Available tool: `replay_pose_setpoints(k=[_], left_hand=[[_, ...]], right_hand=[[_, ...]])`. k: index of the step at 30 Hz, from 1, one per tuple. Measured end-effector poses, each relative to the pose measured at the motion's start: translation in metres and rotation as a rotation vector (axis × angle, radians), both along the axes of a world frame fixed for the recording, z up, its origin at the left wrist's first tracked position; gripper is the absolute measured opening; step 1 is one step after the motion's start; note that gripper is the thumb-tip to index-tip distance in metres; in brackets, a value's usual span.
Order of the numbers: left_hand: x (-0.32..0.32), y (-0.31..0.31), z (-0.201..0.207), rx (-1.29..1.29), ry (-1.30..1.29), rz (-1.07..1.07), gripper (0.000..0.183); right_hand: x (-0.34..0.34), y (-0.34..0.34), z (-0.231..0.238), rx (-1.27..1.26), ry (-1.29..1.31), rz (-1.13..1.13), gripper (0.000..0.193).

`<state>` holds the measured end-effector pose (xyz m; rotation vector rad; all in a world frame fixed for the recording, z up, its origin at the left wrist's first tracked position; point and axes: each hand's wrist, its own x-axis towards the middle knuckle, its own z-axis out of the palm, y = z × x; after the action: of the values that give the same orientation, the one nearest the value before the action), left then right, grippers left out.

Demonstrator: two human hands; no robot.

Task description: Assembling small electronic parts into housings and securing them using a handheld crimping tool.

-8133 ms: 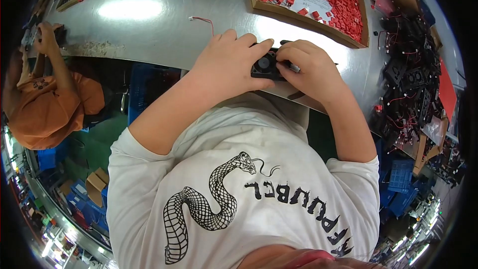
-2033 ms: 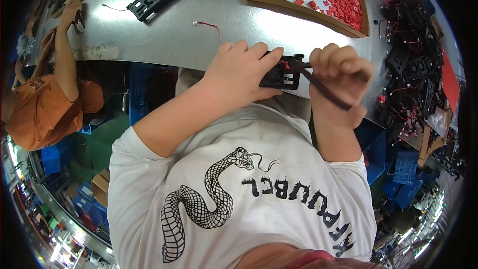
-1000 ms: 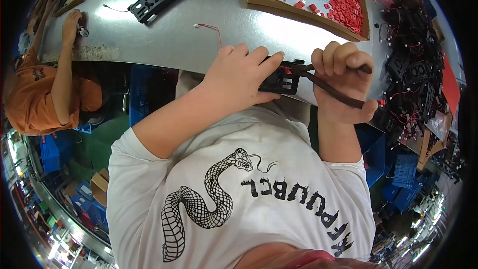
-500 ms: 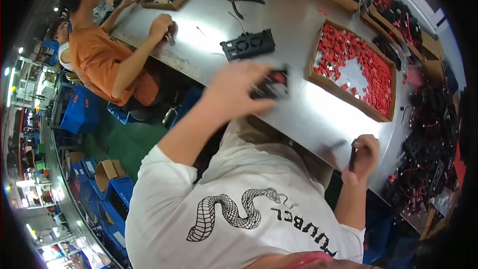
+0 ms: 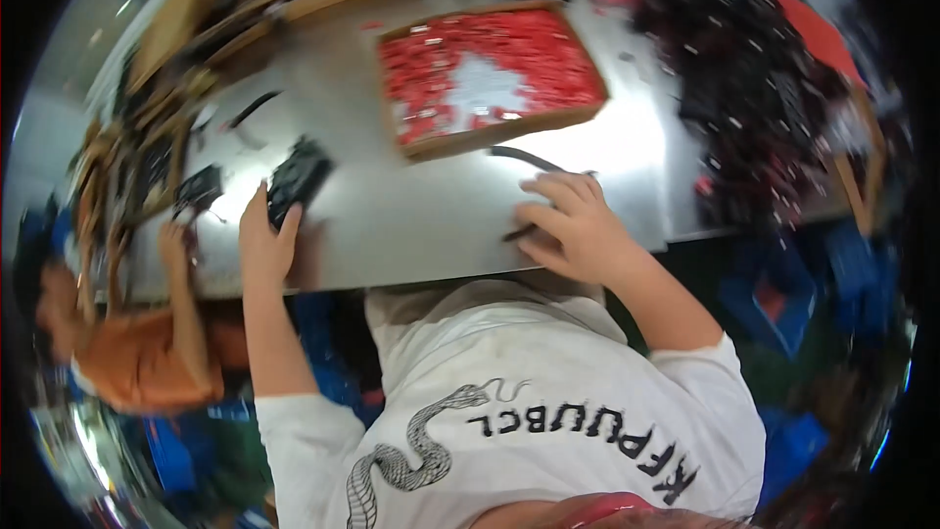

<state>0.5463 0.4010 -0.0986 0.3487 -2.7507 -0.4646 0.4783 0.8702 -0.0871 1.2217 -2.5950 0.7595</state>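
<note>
My left hand [image 5: 269, 240] is at the left of the metal table, fingers and thumb closed on the near end of a black boxy part [image 5: 302, 171]. The part is blurred, so its details are hard to make out. To the right, my right hand [image 5: 578, 220] is low over the table, its fingers curled around a tool with dark curved handles [image 5: 524, 155]. One handle shows above the fingers and another dark end shows by the thumb. The rest of the tool is hidden under the hand.
A cardboard tray [image 5: 499, 137] of small red pieces lies beyond my hands. Black parts with red wires [image 5: 759, 88] pile up at the right. A dark curved object [image 5: 257, 108] lies far left. A co-worker in orange [image 5: 147, 358] sits at the left, a hand near another black part [image 5: 201, 186].
The view has swung toward the right. My left hand has closed on the black part at the left, and my right hand has come in over the table from its near right edge.
</note>
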Motion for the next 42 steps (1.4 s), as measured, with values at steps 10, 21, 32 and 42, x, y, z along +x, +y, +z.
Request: replay_pose_setpoints(k=[10,21,32,42], left_hand=[[0.019,0.097,0.006,-0.041,-0.026,-0.194,0.056],[0.023,0.095,0.0,-0.119,0.122,-0.04,0.062],[0.024,0.125,-0.019,-0.079,0.335,-0.162,0.054],[0.026,0.124,-0.021,-0.07,0.311,-0.128,0.044]], right_hand=[[-0.119,0.181,0.072,0.509,-0.144,-1.157,0.053],[-0.129,0.127,0.048,0.49,0.272,-0.825,0.043],[-0.227,0.187,0.039,0.431,0.31,-1.202,0.042],[-0.284,0.229,0.012,0.303,-0.064,-0.79,0.033]])
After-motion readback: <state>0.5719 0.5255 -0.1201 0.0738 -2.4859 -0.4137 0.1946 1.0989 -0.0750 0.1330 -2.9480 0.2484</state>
